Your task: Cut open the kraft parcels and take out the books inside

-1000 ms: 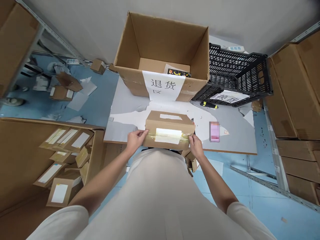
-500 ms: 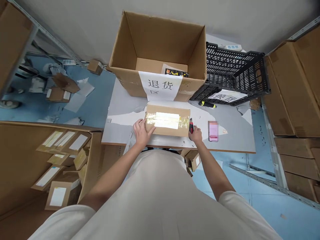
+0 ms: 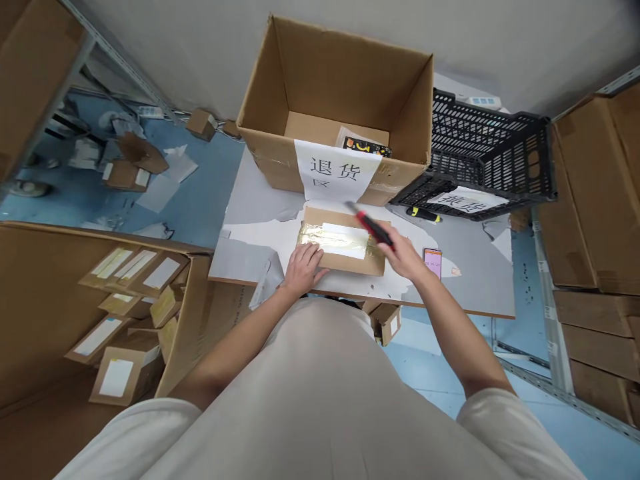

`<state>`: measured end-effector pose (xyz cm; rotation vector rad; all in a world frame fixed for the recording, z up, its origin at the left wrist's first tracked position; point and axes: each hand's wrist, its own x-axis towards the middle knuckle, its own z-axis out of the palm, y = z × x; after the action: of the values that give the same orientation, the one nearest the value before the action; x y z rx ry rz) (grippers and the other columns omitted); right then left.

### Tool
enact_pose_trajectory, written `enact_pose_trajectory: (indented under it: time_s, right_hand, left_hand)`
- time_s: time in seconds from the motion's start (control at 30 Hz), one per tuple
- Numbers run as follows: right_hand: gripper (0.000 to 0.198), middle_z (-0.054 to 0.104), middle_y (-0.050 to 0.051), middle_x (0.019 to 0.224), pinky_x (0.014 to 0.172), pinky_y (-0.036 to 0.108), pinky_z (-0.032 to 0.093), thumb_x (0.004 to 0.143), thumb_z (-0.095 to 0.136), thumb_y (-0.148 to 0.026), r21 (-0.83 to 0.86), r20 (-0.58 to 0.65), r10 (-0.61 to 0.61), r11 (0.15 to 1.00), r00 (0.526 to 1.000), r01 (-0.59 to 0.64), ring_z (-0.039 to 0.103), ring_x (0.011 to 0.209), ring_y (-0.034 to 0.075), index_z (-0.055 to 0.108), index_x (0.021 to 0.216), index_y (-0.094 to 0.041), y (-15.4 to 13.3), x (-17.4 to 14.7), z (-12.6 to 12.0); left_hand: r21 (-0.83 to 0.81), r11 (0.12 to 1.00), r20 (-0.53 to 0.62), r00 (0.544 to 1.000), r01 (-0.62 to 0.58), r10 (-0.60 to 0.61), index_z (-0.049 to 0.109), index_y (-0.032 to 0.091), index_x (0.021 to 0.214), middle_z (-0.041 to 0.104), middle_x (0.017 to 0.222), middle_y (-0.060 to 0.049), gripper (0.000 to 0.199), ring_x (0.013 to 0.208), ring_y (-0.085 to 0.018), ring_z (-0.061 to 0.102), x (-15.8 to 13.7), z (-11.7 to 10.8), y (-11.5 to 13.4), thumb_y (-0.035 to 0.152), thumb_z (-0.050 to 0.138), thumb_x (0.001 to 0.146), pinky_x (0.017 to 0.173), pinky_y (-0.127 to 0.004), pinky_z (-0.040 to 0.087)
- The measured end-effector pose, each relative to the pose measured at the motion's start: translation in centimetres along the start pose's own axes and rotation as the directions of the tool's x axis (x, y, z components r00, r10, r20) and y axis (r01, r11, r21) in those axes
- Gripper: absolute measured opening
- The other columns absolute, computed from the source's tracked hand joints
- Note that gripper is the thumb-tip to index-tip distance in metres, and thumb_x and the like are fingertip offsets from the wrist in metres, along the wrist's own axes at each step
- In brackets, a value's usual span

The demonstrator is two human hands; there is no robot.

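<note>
A taped cardboard box [image 3: 345, 263] with a white label [image 3: 345, 241] lies on the table in front of me. Shiny tape runs along its top. My left hand [image 3: 302, 268] rests on its left front corner, fingers flat on the top and thumb spread along the front. My right hand [image 3: 403, 255] is closed around a red and black utility knife [image 3: 376, 230], raised over the right part of the box. The knife points up and left, and its tip is blurred. Whether the blade touches the box I cannot tell.
Behind stands a large open carton [image 3: 270, 163] with a paper sign and a black-and-yellow item inside. A black plastic crate [image 3: 505, 173], a yellow-black cutter [image 3: 424, 214] and a phone [image 3: 433, 263] are to the right. At left, a big carton [image 3: 197, 287] holds several parcels.
My right hand has lifted the knife from beside the box's right end and swung it leftward over the top. My left hand has shifted from the left end onto the front corner.
</note>
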<state>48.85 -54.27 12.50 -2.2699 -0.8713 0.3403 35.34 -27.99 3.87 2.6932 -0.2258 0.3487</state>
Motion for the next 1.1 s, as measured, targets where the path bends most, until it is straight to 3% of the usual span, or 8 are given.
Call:
enact_pose_trajectory:
  time_s: [0.07, 0.17, 0.33, 0.57, 0.77, 1.0, 1.1]
  right_hand:
    - [0.05, 0.054, 0.01, 0.136, 0.096, 0.041, 0.045, 0.095, 0.039, -0.034, -0.079, 0.221, -0.125, 0.986, 0.967, 0.145, 0.055, 0.117, 0.026, 0.037, 0.143, -0.025, -2.7, 2.6, 0.2]
    - [0.048, 0.062, 0.01, 0.126, 0.092, 0.037, 0.046, 0.096, 0.038, -0.031, -0.157, 0.41, -0.17, 0.955, 0.896, 0.253, 0.059, 0.111, 0.025, 0.038, 0.144, -0.024, -4.5, 5.8, 1.7]
    - [0.048, 0.066, 0.011, 0.111, 0.081, 0.029, 0.045, 0.098, 0.036, -0.031, -0.31, 0.489, -0.119, 0.902, 0.864, 0.3, 0.064, 0.094, 0.022, 0.035, 0.146, -0.025, -4.7, 8.2, 3.1]
    - [0.051, 0.066, 0.011, 0.103, 0.068, 0.027, 0.039, 0.097, 0.038, -0.026, -0.424, 0.595, -0.019, 0.842, 0.804, 0.333, 0.064, 0.084, 0.021, 0.031, 0.147, -0.028, -5.8, 8.8, 1.4]
    - [0.052, 0.066, 0.011, 0.101, 0.063, 0.027, 0.036, 0.094, 0.039, -0.022, -0.532, 0.62, 0.116, 0.789, 0.776, 0.308, 0.065, 0.084, 0.024, 0.034, 0.146, -0.03, -5.7, 6.8, -1.6]
    - [0.06, 0.067, 0.01, 0.101, 0.062, 0.028, 0.036, 0.089, 0.04, -0.011, -0.713, 0.529, 0.401, 0.688, 0.748, 0.136, 0.065, 0.078, 0.021, 0.036, 0.144, -0.035, -3.2, 0.1, -8.1]
    - [0.067, 0.067, 0.009, 0.098, 0.059, 0.026, 0.034, 0.085, 0.04, -0.005, -0.726, 0.496, 0.416, 0.68, 0.762, 0.102, 0.065, 0.074, 0.019, 0.034, 0.145, -0.036, -2.3, -2.1, -9.1]
  left_hand:
    - [0.018, 1.0, 0.007, 1.0, -0.007, 0.007, 0.056, 0.015, 0.124, 0.058, 0.127, -0.017, 0.048, 0.127, -0.032, 0.046, 0.0, 0.1, -0.1, 0.044, 0.054, 0.086, 0.106, -0.047, 0.034]
    - [0.03, 0.999, 0.01, 1.0, -0.023, 0.023, 0.056, 0.015, 0.124, 0.059, 0.127, -0.016, 0.048, 0.126, -0.031, 0.047, 0.0, 0.3, -0.2, 0.044, 0.053, 0.087, 0.105, -0.046, 0.034]
    - [0.014, 1.0, 0.01, 1.0, 0.0, 0.0, 0.056, 0.016, 0.125, 0.058, 0.129, -0.015, 0.047, 0.126, -0.03, 0.047, -0.2, 0.5, -0.2, 0.044, 0.053, 0.087, 0.106, -0.046, 0.033]
    - [0.043, 0.999, 0.028, 1.0, 0.008, -0.009, 0.059, 0.016, 0.121, 0.06, 0.127, -0.013, 0.046, 0.123, -0.03, 0.05, -0.1, 0.6, -0.2, 0.046, 0.051, 0.088, 0.104, -0.044, 0.035]
    - [0.042, 0.999, 0.045, 0.999, 0.015, -0.017, 0.057, 0.017, 0.123, 0.06, 0.126, -0.014, 0.045, 0.122, -0.03, 0.05, -0.1, 0.5, -0.1, 0.043, 0.054, 0.086, 0.101, -0.045, 0.037]
    - [0.057, 0.998, 0.062, 0.998, 0.024, -0.028, 0.058, 0.018, 0.122, 0.06, 0.125, -0.015, 0.046, 0.121, -0.031, 0.051, 0.1, 0.3, -0.2, 0.045, 0.054, 0.086, 0.099, -0.045, 0.037]
    - [0.06, 0.998, 0.087, 0.995, 0.035, -0.04, 0.057, 0.019, 0.123, 0.06, 0.125, -0.015, 0.045, 0.121, -0.032, 0.05, 0.3, 0.0, 0.0, 0.044, 0.053, 0.086, 0.099, -0.046, 0.037]
